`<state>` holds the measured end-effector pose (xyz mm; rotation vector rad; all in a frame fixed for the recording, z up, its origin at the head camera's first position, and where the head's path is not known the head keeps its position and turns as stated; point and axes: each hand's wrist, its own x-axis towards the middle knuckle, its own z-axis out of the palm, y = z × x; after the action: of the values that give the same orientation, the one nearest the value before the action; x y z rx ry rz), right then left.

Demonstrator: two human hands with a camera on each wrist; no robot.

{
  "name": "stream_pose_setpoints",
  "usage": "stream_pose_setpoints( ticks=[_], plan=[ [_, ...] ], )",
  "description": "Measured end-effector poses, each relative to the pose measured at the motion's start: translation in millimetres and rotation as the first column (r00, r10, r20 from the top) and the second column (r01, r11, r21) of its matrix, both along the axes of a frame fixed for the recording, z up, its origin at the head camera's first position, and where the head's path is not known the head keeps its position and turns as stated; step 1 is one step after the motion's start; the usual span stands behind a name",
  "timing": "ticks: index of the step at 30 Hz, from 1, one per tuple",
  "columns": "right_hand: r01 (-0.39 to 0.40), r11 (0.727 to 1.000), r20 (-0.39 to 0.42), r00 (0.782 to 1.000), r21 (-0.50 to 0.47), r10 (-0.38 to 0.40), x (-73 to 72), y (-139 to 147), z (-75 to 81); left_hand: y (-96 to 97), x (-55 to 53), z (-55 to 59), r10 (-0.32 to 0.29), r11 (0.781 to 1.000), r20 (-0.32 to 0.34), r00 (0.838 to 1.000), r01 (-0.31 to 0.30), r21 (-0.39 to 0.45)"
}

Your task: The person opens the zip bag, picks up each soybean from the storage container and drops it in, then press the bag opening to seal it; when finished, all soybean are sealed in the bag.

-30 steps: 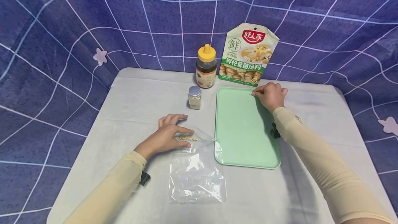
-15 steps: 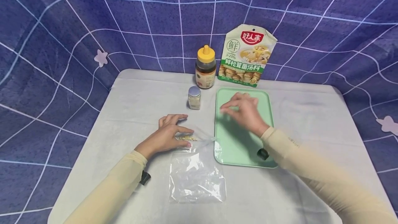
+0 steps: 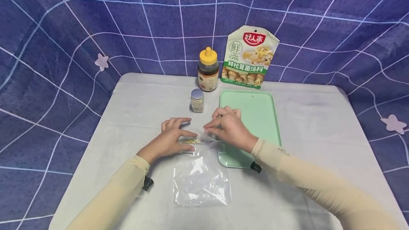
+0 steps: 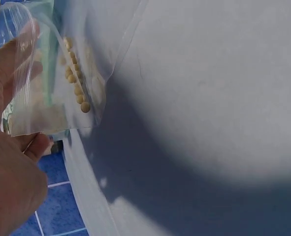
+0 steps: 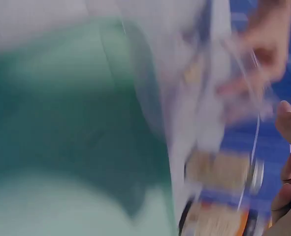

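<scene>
A clear zip bag (image 4: 42, 98) with several round yellow beans (image 4: 76, 78) stands left of the pale green tray (image 3: 255, 114). My left hand (image 3: 167, 141) holds this bag, thumb on one side and fingers on the other, with the beans (image 3: 190, 141) showing between. My right hand (image 3: 228, 127) is over the tray's left edge, its thumb and index fingertips close together at the bag's mouth. Whether those fingertips touch the film or pinch anything is too blurred to tell. On the tray's far end lies one tiny speck.
A flat clear plastic bag (image 3: 201, 184) lies in front of the hands. Behind them stand a small square jar (image 3: 197, 102) with a grey lid, a yellow-capped bottle (image 3: 208, 72) of dark liquid and a soup-seasoning pouch (image 3: 249, 58) leaning on the blue curtain.
My right hand has moved from the tray's far right corner across the tray to the bag's mouth, leaving a tiny speck at the far end. The left hand has stayed in place.
</scene>
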<state>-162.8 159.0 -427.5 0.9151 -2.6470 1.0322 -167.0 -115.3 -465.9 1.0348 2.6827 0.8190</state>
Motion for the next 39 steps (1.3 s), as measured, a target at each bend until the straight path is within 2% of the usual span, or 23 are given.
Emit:
stream_pose_setpoints(
  ticks=[2,4,6,8,10,12,16,22,31,39],
  plan=[
    [0.088,0.996,-0.007,0.996,-0.03,-0.088,-15.5,20.0,1.8,-0.6,0.6,0.8,0.008,1.0,0.0,1.0,-0.008,0.008],
    [0.206,0.977,-0.022,0.978,-0.057,-0.207,-33.7,46.2,-1.0,-0.8,1.3,1.6,0.013,1.0,0.004,1.0,-0.013,0.014],
    [0.341,0.937,-0.023,0.939,-0.074,-0.344,-50.4,75.4,-7.5,-0.4,1.9,2.3,0.008,1.0,0.013,1.0,-0.008,0.022],
    [0.459,0.886,-0.004,0.888,-0.074,-0.46,-63.2,102.4,-16.1,0.1,2.6,2.6,0.001,1.0,0.02,1.0,-0.002,0.024],
    [0.538,0.842,0.023,0.843,-0.05,-0.537,-71.6,124.0,-24.7,1.1,3.0,2.7,-0.002,1.0,0.025,1.0,0.001,0.02],
    [0.574,0.819,0.04,0.818,-0.012,-0.573,-77.2,138.5,-32.3,2.3,3.1,2.3,-0.003,1.0,0.029,1.0,0.002,0.02],
    [0.579,0.809,0.065,0.808,0.098,-0.586,-86.9,149.9,-40.3,3.8,3.5,1.3,0.003,1.0,0.034,0.999,-0.003,0.014],
    [0.553,0.803,0.097,0.807,0.22,-0.582,-102.3,148.3,-51.8,2.1,4.5,1.2,0.017,1.0,0.035,0.999,-0.017,0.001],
    [0.553,0.795,0.09,0.804,0.25,-0.587,-107.7,149.3,-58.3,-0.4,4.2,4.6,0.022,1.0,0.041,0.999,-0.022,-0.003],
    [0.557,0.788,0.071,0.803,0.262,-0.592,-109.2,146.6,-64.0,-1.9,2.5,2.7,0.028,1.0,0.042,0.999,-0.028,-0.008]
  ],
)
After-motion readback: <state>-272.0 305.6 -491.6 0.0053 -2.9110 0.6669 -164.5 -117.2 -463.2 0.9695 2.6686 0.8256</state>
